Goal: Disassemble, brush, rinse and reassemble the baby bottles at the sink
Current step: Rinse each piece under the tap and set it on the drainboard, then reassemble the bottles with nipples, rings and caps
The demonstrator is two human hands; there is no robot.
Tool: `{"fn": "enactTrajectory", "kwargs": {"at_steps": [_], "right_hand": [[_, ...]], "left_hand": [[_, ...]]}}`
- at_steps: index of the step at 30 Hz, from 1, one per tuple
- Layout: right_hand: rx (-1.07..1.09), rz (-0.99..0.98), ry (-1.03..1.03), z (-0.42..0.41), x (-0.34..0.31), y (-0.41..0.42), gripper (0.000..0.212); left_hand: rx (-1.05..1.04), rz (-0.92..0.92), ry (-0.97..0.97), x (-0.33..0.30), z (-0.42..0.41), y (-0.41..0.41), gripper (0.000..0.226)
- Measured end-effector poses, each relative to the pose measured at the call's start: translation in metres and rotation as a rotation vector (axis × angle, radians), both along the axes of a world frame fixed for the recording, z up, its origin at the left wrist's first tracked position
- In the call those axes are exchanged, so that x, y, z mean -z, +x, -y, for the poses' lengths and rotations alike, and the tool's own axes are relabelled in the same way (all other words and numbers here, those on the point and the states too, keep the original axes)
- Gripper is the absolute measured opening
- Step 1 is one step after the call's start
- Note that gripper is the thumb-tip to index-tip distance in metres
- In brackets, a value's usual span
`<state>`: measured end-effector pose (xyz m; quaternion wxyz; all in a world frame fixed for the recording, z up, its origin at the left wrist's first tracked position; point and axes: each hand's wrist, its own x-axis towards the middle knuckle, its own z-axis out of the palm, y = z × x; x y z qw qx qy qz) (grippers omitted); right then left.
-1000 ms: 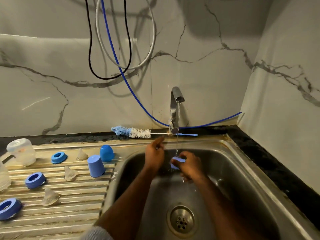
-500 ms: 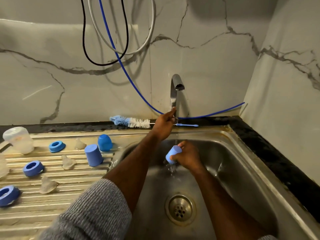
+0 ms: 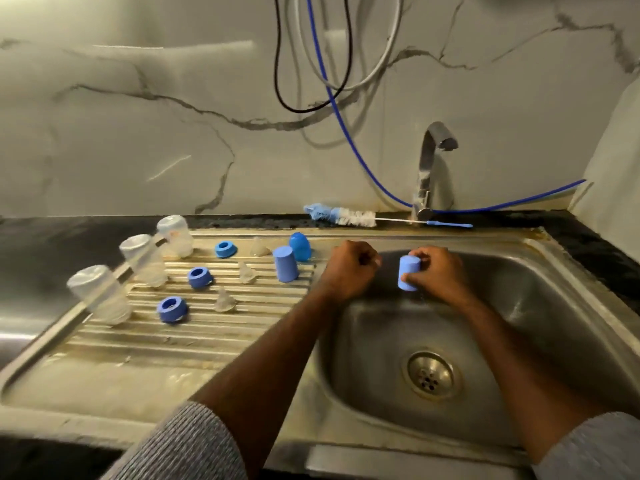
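right hand [image 3: 437,274] is gripping a blue cap [image 3: 408,273] over the sink [image 3: 571,327], centre-right of frame, fingers curled round it, closed end tipped up-left and mouth pointing down, probably so water is draining out into the basin rather than onto the board

left hand [image 3: 351,270] is hanging just left of it at the basin's edge, curled into a loose fist, holding nothing, not touching the cap

tap [image 3: 429,168] is sitting upper right above both hands; not seeing a water stream, so reading this as rinse finished on this cap, about to be parked

drainboard [image 3: 138,344], left half of frame, is holding the stripped parts laid out in rows, likely to drip along the grooves:
- three clear bottles [image 3: 142,259] standing mouth-down along the far-left rim, blurred
- three blue rings [image 3: 172,309] in a diagonal line next to them
- three clear nipples [image 3: 225,300] one column further right
- two more blue caps [image 3: 285,268] nearest the basin, so the held one is probably going beside them

bottle brush [image 3: 341,216] is lying on the dark counter behind the sink, handle running past the tap base, within reach but out of the wet zone

hoses [image 3: 322,64] are looping down the marble wall, top centre

judgement: nothing reassembled yet
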<state>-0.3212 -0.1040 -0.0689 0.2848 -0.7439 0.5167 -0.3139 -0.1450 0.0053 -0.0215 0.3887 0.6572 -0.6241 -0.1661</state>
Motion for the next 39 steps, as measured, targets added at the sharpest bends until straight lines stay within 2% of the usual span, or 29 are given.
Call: {"fn": "enactTrajectory", "kwargs": {"at_steps": [3,8,17,21,31,39], "right_hand": [[-0.037,0.080,-0.068,-0.017,-0.018,0.012,0.046],[-0.235,0.191,-0.108,-0.051,-0.032,0.049,0.049],[-0.422,0.259,-0.040,-0.119,-0.040,0.132,0.063],[-0.448,0.205,-0.079,-0.134,-0.038,0.156,0.061],[-0.414,0.068,0.002,-0.146,-0.032,0.168,0.063],[-0.356,0.001,0.037,-0.162,-0.040,0.148,0.076]], "left_hand": [[-0.046,-0.045,-0.028,-0.004,-0.029,0.018,0.008],[-0.157,-0.145,-0.021,-0.015,-0.079,0.052,0.009],[-0.341,-0.123,0.055,-0.020,-0.142,0.128,0.008],[-0.388,-0.108,0.094,-0.013,-0.158,0.144,0.007],[-0.390,-0.083,0.103,-0.009,-0.176,0.145,0.010],[-0.363,-0.027,0.091,-0.014,-0.188,0.133,0.012]]}}
